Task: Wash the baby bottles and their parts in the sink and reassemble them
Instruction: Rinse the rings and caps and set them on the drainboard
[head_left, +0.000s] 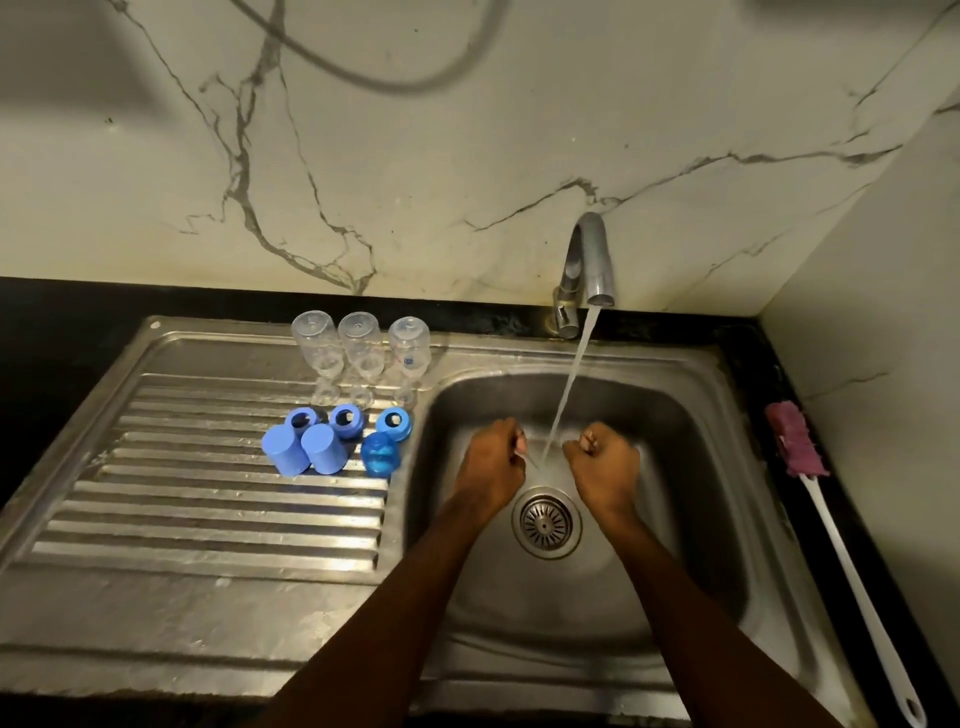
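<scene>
Both my hands are down in the steel sink basin (691, 467), one on each side of the running water stream (569, 384). My left hand (493, 460) and my right hand (605, 460) are both curled into fists, and nothing shows in either one. On the drainboard, three clear bottles (361, 353) stand upside down in a row. In front of them lie three blue collar rings (344, 418), two light blue caps (304, 449) and one darker translucent blue cap (380, 454).
The tap (587, 270) at the back of the sink is running onto the basin floor just above the drain strainer (545, 522). A pink-headed bottle brush with a white handle (836, 540) lies on the black counter to the right. The ribbed drainboard (208, 519) stretches left.
</scene>
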